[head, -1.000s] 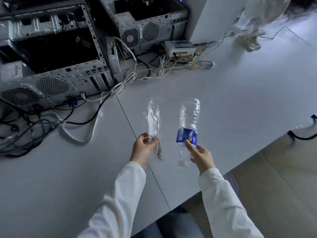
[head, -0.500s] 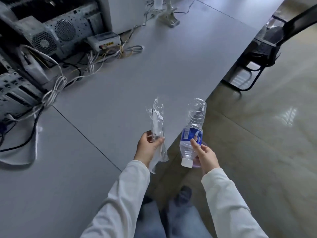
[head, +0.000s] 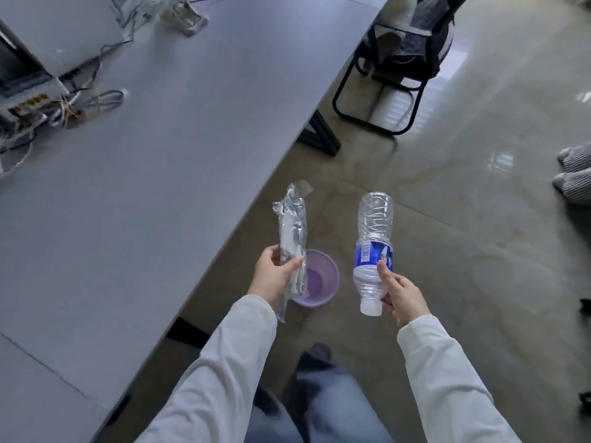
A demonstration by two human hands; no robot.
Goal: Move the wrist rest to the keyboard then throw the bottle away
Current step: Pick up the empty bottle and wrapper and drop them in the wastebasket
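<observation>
1. Nearest the camera: two white sleeves reach forward over the person's blue-trousered legs and dark shoes, which stand on the glossy tiled floor (head: 447, 219).
2. Left hand (head: 275, 276) is clasped around a crumpled clear plastic wrapper (head: 292, 231), held upright; the wrapper's lower end hangs below the fist.
3. Right hand (head: 401, 292) is clasped around the neck end of the bottle (head: 374, 244), a clear, empty-looking bottle with a blue label, held inverted with its white cap toward the person and its base pointing away.
4. A purple bin (head: 319, 278) stands on the floor just beside the bench edge, partly hidden behind the left hand and wrapper. Its mouth is open; the bottle is held to its right, not over it.
5. The grey bench (head: 160, 187) fills the left of the view; its long edge runs diagonally from lower left to upper right. The near surface is bare. A dark bench leg (head: 319, 135) stands at the far part of that edge.
6. The floor between bench edge and right side is open, save for striped fabric (head: 574, 174) at the right margin.
7. Far left on the bench: a white networking box (head: 28, 97) with tangled cables (head: 96, 103).
8. Farthest: a black-framed chair (head: 399, 68) draped with cloth, just off the bench corner.
9. Wrist rest and keyboard: not in view.
</observation>
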